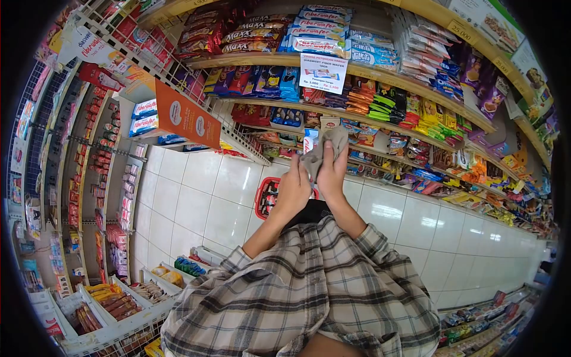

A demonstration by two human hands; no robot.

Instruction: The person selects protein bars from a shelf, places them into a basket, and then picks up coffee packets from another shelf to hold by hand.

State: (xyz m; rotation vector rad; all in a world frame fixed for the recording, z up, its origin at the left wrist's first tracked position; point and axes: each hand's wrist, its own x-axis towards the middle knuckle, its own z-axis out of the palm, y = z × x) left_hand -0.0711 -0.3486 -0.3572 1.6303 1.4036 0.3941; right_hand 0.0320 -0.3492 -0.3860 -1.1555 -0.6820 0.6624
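Both of my hands are raised in front of my body, facing the snack shelves. A crumpled grey cloth (336,138) is gripped by my right hand (332,174), its upper part spreading above the fingers. My left hand (294,191) pinches the cloth's lower left end, fingers pointing up. Just behind the cloth, a blue and white packet (310,140) shows, partly covered. Below my hands, a red shopping basket (260,201) with several dark and red packets stands on the floor, partly hidden by my left hand and wrist.
Shelves of wafers and snacks (321,44) curve across the front and right. A price sign (322,74) hangs from one shelf edge. An orange cardboard display (189,119) juts out at left, near a wire rack (107,27). White tiled floor (196,184) lies below. Bins (113,300) stand lower left.
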